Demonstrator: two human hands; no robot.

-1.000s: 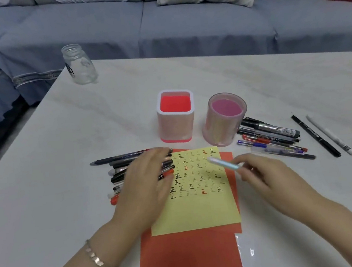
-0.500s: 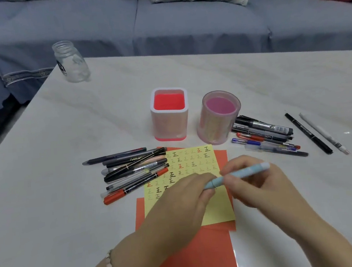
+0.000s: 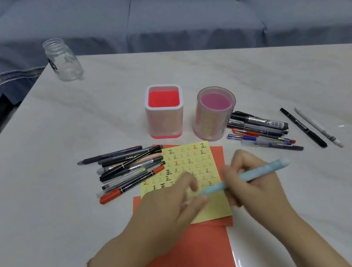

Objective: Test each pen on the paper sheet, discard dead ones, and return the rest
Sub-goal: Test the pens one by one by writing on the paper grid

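A yellow paper sheet (image 3: pixel 197 161) covered with small test marks lies on red paper (image 3: pixel 183 254) on the pale table. My right hand (image 3: pixel 256 185) grips a light blue pen (image 3: pixel 253 174), held slanted over the sheet's right side. My left hand (image 3: pixel 174 207) is blurred; its fingertips close on the pen's lower end. A pile of several pens (image 3: pixel 130 166) lies left of the sheet, and another pile (image 3: pixel 262 133) lies to its right. An empty square holder (image 3: pixel 166 121) and a round holder (image 3: pixel 213 123) stand behind the sheet.
A black pen (image 3: pixel 302 127) and a white pen (image 3: pixel 318 128) lie apart at the far right. A glass jar (image 3: pixel 63 60) stands at the table's back left corner. A blue-grey sofa with cushions runs behind the table.
My left hand left the left pen pile and came to the blue pen's end. My right hand swung the pen round, so its far end points up and right.
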